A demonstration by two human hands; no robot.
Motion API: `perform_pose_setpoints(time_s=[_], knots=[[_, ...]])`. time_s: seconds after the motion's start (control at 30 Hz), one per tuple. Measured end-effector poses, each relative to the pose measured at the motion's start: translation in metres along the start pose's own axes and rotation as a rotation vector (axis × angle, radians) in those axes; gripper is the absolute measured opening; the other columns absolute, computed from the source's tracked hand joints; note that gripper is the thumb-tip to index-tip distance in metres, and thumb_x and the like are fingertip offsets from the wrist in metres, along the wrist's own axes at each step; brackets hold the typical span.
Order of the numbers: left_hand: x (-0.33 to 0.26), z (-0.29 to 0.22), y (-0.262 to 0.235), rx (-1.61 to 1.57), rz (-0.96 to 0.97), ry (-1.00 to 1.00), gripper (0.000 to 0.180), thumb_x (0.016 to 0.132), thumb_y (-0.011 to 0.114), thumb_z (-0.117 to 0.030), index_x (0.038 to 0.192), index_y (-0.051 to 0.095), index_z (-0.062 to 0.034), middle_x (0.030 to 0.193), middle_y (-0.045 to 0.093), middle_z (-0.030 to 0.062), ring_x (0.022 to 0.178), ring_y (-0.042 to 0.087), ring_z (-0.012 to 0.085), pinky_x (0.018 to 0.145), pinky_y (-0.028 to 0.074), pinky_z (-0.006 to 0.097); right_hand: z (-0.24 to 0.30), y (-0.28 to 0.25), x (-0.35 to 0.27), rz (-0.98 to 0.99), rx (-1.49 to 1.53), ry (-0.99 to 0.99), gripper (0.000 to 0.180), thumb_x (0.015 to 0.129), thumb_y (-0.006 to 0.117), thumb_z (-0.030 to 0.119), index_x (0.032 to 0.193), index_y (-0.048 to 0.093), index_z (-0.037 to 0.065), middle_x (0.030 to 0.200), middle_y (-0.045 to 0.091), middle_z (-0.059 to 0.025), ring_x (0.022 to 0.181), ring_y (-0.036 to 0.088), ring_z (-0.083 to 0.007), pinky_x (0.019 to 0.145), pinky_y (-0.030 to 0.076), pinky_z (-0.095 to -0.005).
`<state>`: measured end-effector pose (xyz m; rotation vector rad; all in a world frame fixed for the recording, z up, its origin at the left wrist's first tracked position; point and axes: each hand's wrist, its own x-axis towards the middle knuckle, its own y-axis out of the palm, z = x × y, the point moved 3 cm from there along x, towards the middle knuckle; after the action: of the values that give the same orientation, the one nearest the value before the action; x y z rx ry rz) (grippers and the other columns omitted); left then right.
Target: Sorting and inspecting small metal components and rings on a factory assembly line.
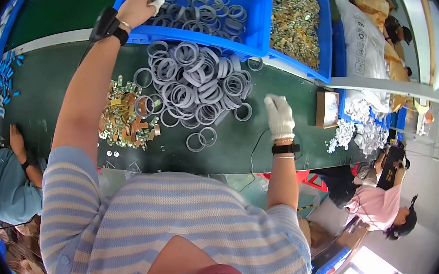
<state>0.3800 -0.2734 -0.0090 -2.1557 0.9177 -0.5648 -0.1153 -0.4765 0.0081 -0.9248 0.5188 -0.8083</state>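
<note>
Left hand (136,8) reaches into the blue bin (250,44), fingers closed on light, stiff grey rings (201,6); gloved right hand (279,116) hovers open.

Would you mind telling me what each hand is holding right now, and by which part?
The right hand holds nothing. The left hand reaches into the blue bin of grey rings; whether its fingers grip one cannot be told.

Left hand (136,8) bare, stretched far forward, right hand (279,117) gloved, raised, fingers loosely curled
</note>
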Motion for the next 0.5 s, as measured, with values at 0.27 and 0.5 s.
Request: perform_pose_setpoints(time_s=[0.27,0.5], knots=[[0.009,-0.027,0.004,0.001,0.056,-0.004,0.023,0.094,0.067,-0.023,0.107,0.071,-0.0041,0.090,0.074,0.0202,0.085,0.069,0.0406,0.075,0.052,0.046,-0.031,0.032,0.057,-0.148,-0.062,-0.268,0.033,0.096,0.067,0.026,0.125,0.071,0.014,0.115,0.071,-0.0174,0.108,0.066,-0.0396,0.094,0.053,-0.0454],[-0.005,0.005,0.009,0.011,-0.015,0.009,0.020,0.095,0.068,-0.019,0.105,0.070,-0.0018,0.086,0.074,0.0196,0.083,0.072,0.0388,0.072,0.053,0.046,-0.023,0.075,0.070,-0.158,-0.032,-0.222,0.025,0.093,0.072,0.031,0.107,0.078,0.012,0.100,0.074,-0.0160,0.098,0.068,-0.0397,0.088,0.055,-0.0477]])
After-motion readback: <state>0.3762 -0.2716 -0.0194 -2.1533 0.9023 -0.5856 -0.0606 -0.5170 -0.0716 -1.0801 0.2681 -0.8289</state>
